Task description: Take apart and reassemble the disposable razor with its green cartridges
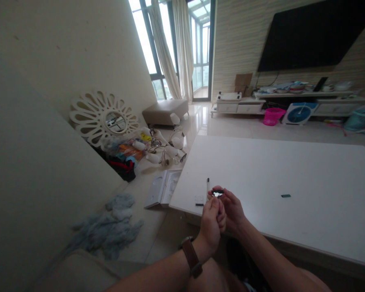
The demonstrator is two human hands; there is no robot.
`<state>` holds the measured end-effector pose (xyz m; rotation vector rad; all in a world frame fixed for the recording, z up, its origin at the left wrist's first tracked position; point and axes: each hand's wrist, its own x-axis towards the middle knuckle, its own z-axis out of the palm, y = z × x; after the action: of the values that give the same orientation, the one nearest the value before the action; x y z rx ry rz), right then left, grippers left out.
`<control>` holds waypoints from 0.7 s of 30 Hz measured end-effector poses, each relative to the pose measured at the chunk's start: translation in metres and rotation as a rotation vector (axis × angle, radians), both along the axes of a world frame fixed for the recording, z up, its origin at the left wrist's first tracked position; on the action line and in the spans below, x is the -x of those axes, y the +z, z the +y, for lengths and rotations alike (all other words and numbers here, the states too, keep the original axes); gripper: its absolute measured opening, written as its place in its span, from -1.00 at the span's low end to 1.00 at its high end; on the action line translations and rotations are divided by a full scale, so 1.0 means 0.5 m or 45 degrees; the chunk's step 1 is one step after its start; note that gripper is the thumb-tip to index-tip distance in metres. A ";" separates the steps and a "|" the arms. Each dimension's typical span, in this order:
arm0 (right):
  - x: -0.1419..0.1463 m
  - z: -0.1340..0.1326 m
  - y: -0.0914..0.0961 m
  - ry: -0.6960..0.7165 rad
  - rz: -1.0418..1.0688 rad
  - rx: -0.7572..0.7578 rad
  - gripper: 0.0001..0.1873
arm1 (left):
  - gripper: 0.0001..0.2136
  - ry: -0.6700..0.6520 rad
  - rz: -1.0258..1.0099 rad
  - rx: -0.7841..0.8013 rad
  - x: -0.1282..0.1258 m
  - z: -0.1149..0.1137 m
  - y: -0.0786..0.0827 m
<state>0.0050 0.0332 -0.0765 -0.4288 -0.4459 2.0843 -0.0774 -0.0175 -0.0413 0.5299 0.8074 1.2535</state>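
Observation:
My left hand (211, 221), with a brown-strapped watch (191, 256) on its wrist, is closed with the thumb up against a small shiny object with a dark edge (217, 194). My right hand (233, 210) curls around the far side of that same object, its fingers pinching it. The object's exact kind is too small to make out. Both hands are at the near edge of the white table (246, 166). Left of them lie a thin pale strip with a dark end (208, 183) and a short dark bar (199, 205). Farther right rests a small dark green rectangular piece (286, 196).
An opened white box (158, 188) lies on the floor beside the table's left end. Beyond it are a chandelier (164, 150), plastic bags and a petal-framed mirror (115, 121). Grey-blue cloth (115, 227) lies on the floor at the left.

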 end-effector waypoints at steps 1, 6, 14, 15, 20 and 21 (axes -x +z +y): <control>0.000 0.000 -0.001 0.000 -0.001 -0.004 -0.81 | -0.40 0.000 0.005 0.000 0.000 0.000 0.000; 0.000 0.003 -0.005 -0.010 -0.012 -0.043 -0.81 | -0.39 -0.003 0.018 -0.002 0.001 0.001 0.003; 0.001 0.004 -0.004 -0.024 -0.018 -0.057 -0.83 | -0.37 -0.007 0.051 0.008 0.004 -0.002 0.008; 0.001 0.004 -0.004 -0.020 -0.021 -0.059 -0.83 | -0.37 -0.008 0.058 0.002 0.004 -0.002 0.008; -0.008 0.015 -0.006 -0.094 -0.016 -0.080 -0.84 | -0.39 0.020 0.075 -0.007 0.007 -0.001 0.009; -0.011 0.018 -0.006 -0.117 -0.016 -0.086 -0.84 | -0.40 0.016 0.077 -0.005 0.008 -0.001 0.009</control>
<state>0.0105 0.0424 -0.0796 -0.4149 -0.4937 1.9729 -0.0813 -0.0180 -0.0366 0.5687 0.8604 1.2554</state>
